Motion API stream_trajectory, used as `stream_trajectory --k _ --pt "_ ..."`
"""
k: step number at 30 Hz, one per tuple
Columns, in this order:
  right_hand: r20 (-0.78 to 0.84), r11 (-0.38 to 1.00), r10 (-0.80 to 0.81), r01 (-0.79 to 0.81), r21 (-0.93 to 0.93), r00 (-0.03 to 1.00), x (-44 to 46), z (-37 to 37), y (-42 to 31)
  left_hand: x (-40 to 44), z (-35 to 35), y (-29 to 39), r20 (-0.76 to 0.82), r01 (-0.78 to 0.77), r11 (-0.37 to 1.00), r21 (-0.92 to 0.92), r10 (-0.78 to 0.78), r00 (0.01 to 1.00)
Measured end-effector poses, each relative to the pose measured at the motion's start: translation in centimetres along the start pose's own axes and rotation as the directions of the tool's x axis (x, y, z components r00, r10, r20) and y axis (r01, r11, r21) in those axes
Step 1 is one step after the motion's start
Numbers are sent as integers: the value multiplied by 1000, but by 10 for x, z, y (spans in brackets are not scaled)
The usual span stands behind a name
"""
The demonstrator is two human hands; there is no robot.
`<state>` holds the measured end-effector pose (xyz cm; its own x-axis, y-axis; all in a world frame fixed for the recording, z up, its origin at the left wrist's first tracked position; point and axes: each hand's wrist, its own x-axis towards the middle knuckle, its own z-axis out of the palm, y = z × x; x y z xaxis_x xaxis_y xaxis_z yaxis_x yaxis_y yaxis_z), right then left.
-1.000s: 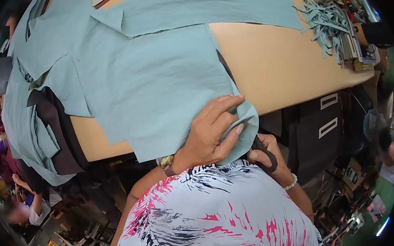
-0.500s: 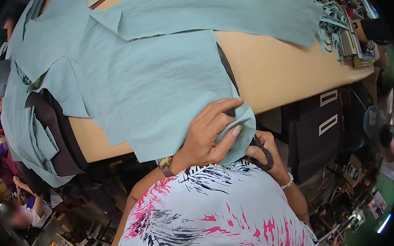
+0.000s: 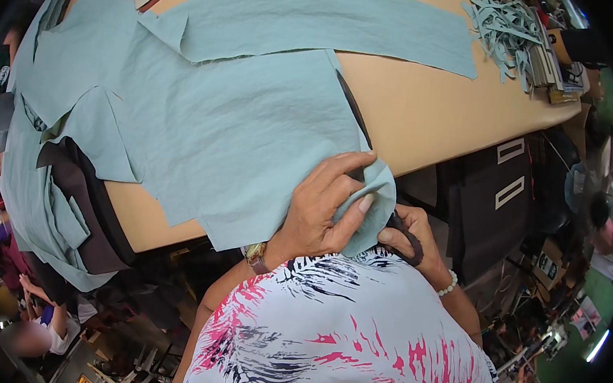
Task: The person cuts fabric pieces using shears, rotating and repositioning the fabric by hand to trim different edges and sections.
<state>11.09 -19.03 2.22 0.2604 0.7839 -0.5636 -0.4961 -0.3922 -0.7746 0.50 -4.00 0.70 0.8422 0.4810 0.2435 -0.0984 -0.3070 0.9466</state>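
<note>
A pale blue-green garment piece (image 3: pixel 232 128) lies spread over the table, its near right corner lifted and folded over the edge. My left hand (image 3: pixel 327 204) rests on that corner, its thumb and fingers pinching the cloth. Just right of it, below the table edge, my right hand (image 3: pixel 418 240) is closed around the dark, looped handle of scissors (image 3: pixel 407 240). The blades are hidden behind the raised cloth. A long panel of the same fabric (image 3: pixel 334 21) stretches along the far side.
Fabric scraps (image 3: pixel 506 31) are heaped at the far right beside stacked books (image 3: pixel 547 63). Dark cloth (image 3: pixel 80 188) hangs over the left table edge with more blue-green fabric. Dark panels (image 3: pixel 492 206) stand beyond the right edge. Another person (image 3: pixel 45 315) is at lower left.
The right end of the long panel has shifted left, showing more of the scrap heap. Both hands stay almost in place with the cloth and scissors.
</note>
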Motion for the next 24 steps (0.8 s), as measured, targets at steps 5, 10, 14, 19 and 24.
stream_trajectory --k 5,10,14,19,24 --pt "8 999 33 -33 0 999 -2 -1 -7 10 -30 36 119 53 998 -24 -50 992" --pt "58 999 29 -30 25 998 3 -14 2 15 -105 84 -3 -49 918 395 54 999" --pt "97 982 101 -114 148 990 5 -22 -2 74 -130 30 162 -201 410 890 128 978" --pt "110 980 114 -130 149 987 6 -28 -3 121 -144 -59 438 -473 240 848 188 879" --pt "161 976 124 -149 156 979 9 -33 -6 162 -148 -49 426 -361 466 808 -39 904"
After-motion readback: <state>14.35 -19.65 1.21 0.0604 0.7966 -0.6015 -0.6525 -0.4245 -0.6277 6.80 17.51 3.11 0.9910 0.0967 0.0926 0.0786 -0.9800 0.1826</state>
